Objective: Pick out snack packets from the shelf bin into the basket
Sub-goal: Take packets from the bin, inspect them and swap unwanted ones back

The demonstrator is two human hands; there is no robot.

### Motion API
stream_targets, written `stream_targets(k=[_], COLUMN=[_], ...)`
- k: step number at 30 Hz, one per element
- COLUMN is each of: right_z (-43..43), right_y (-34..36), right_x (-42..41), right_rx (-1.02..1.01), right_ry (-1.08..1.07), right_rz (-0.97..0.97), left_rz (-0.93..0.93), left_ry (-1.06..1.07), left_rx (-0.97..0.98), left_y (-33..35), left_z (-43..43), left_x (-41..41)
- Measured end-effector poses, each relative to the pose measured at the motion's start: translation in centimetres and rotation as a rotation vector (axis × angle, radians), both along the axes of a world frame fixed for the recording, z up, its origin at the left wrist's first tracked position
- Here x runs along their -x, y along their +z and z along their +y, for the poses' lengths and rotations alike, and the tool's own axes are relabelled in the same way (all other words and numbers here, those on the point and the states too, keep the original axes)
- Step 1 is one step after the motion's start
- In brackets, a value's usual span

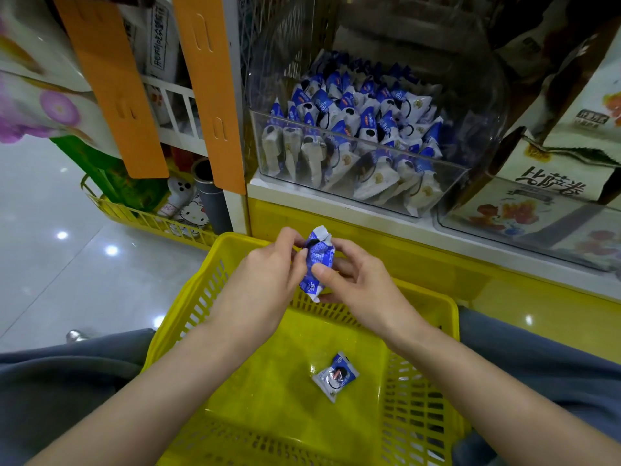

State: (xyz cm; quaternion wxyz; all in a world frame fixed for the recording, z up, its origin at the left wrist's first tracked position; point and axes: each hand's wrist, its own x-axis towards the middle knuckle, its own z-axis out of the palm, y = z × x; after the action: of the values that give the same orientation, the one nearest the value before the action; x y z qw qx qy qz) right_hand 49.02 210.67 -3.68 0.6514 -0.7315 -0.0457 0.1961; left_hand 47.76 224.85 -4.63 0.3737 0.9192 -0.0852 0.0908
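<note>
Glossy pale floor spreads away on the left, and straight ahead stands a shop shelf with a yellow base. Seen from the head camera, our two bare hands meet over the far end of the yellow basket and share one blue-and-white snack packet. Our left grip has its fingers curled in and pinches the packet's upper left edge. Our right grip presses its thumb on the front of the wrapper, with the fingers curled behind it. The packet stands roughly upright between them, its crimped top end free.

Below the grip and nearer to us, a second packet lies flat on the basket floor. Beyond and above the grip, the clear shelf bin sits on the shelf, heaped with more packets of the same kind. To the right of the grip, on the same shelf, another clear bin holds printed cartons. Up and to the left of the grip hang two orange strips. The basket seems to rest on our grey-clad lap.
</note>
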Motion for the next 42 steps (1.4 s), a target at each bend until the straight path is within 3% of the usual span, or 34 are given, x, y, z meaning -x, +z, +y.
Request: stream_targets(k=[9, 16, 22, 27, 32, 42], right_z=[-0.2, -0.4, -0.8, -0.5, -0.9, -1.1], right_y=[-0.8, -1.0, -1.2, -1.1, 0.1, 1.1], right_x=[0.2, 0.0, 0.1, -0.4, -1.8, -1.4], right_rx=[0.239, 0.342, 0.731, 0.498, 0.337, 0.294], right_ry=[0.057, -0.057, -0.071, -0.054, -0.084, -0.185], right_rz=[-0.121, -0.190, -0.464, -0.362, -0.300, -0.453], left_rz=[0.003, 0.083, 0.228, 0.266, 0.362, 0.321], left_ry=[-0.028, -0.020, -0.060, 0.037, -0.016, -0.020], left_rx=[-0.194, 0.116, 0.246, 0.413, 0.456, 0.643], left_y=[-0.1, -0.3, -0.4, -0.5, -0.5, 1.0], left_z=[0.2, -0.4, -1.2, -1.0, -0.8, -1.0], left_x=[-0.2, -0.3, -0.1, -1.0, -1.2, -1.2])
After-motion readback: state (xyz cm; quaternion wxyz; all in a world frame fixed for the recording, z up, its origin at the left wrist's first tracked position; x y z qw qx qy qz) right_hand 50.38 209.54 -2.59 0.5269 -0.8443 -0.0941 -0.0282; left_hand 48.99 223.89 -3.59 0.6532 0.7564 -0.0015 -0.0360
